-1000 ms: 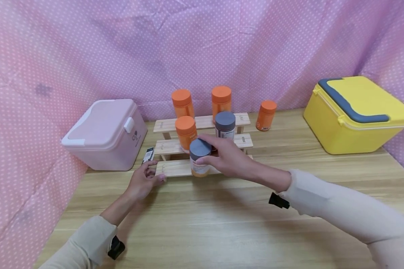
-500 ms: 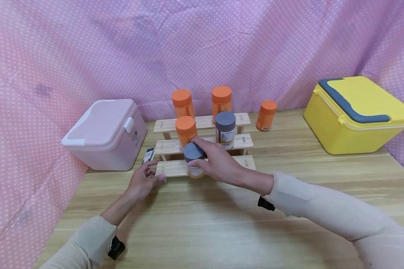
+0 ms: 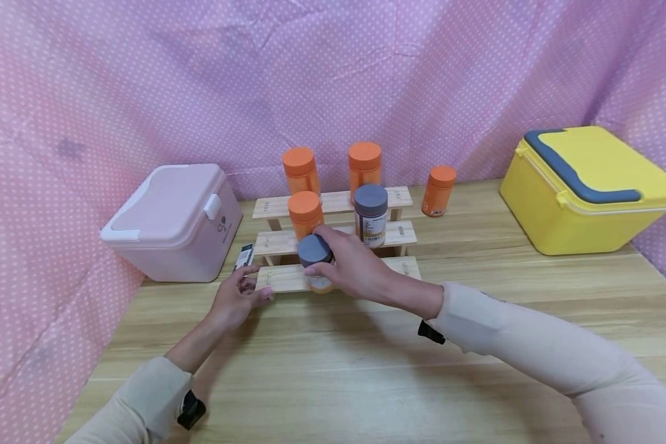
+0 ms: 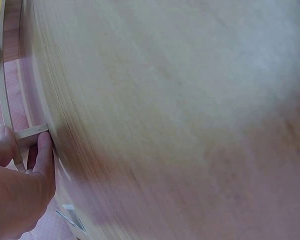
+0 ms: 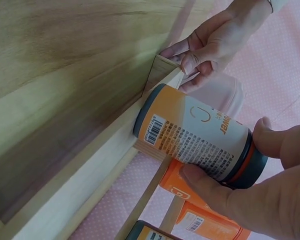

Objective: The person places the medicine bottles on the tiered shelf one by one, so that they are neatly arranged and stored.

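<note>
My right hand (image 3: 361, 265) holds a supplement jar (image 3: 314, 250) with a dark grey lid, thumb and fingers round its upper part. The jar stands at the front tier of a three-step wooden display rack (image 3: 283, 279), left of the tier's middle. In the right wrist view its label (image 5: 200, 130) shows white and orange with a barcode, the base at the tier's board. My left hand (image 3: 235, 299) grips the left end of that front tier, thumb in front and fingers behind. The left wrist view shows those fingers (image 4: 44, 157) around the rack's end piece.
Behind, an orange jar (image 3: 306, 213) and a grey-lidded jar (image 3: 371, 213) occupy the middle tier. Two orange-lidded jars (image 3: 364, 163) stand on the top tier. A smaller orange jar (image 3: 438, 192) is right of the rack. A pink box (image 3: 172, 222) and a yellow box (image 3: 577, 197) flank it.
My right hand has slid the grey-lidded jar leftward along the front tier, mostly in the first half second. The left hand keeps its place on the rack's end.
</note>
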Motion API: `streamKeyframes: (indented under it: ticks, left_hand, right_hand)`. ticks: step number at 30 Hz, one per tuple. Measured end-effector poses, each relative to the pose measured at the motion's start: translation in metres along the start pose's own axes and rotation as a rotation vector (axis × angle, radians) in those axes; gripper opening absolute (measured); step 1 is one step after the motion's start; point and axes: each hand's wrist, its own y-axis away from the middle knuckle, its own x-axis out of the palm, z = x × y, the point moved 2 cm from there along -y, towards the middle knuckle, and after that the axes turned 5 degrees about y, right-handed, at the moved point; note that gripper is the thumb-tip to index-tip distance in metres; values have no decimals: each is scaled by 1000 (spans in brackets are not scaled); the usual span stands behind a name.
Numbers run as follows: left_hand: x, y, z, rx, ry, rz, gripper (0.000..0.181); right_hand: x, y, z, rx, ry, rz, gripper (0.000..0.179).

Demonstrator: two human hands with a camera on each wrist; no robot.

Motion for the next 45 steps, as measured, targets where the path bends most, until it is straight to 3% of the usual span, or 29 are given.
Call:
streamKeyframes:
  ticks: [7, 14, 22, 25, 36, 45]
  left_hand:
    - [0, 0, 0, 13, -1, -1, 63]
    - [0, -1, 1, 6, 14, 2, 63]
    - [-1, -1, 1, 2, -27, -2, 63]
    - [-1, -2, 1, 3, -31, 2, 63]
    - [0, -3, 3, -11, -24, -3, 63]
    - [0, -3, 3, -25, -42, -10, 63]
  right_hand:
    - [0, -1, 0, 30, -4, 2, 57]
    - [-13, 4, 0, 46, -110, -31, 68]
    - [-51, 34, -1, -180, -47, -126, 64]
    - [-65, 50, -8, -200, -6, -139, 63]
    - [-106, 92, -44, -99, 145, -216, 51]
    - [-136, 94, -80, 57, 158, -307, 44]
